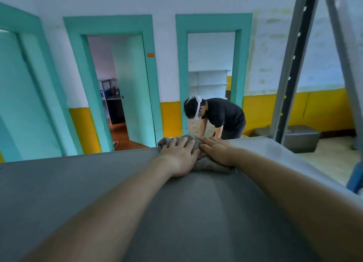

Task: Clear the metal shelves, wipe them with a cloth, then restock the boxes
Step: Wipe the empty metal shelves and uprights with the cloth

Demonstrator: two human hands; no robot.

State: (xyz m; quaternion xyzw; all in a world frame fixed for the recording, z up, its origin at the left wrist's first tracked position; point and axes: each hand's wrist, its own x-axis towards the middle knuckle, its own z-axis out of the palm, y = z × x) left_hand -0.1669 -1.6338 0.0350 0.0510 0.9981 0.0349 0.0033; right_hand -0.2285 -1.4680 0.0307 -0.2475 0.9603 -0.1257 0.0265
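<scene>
A grey metal shelf (78, 183) fills the lower half of the view. A crumpled grey cloth (204, 162) lies at its far edge. My left hand (179, 156) presses flat on the cloth's left part with fingers spread and straight. My right hand (218, 151) lies flat on the cloth's right part, fingers straight and pointing left. Both arms are stretched out over the shelf. No boxes show on the shelf.
The shelf's metal upright posts (294, 65) rise at the right. Beyond the far edge a person in a black shirt (224, 116) bends over. A dark block seat (302, 138) stands on the floor at the right. Teal door frames line the wall behind.
</scene>
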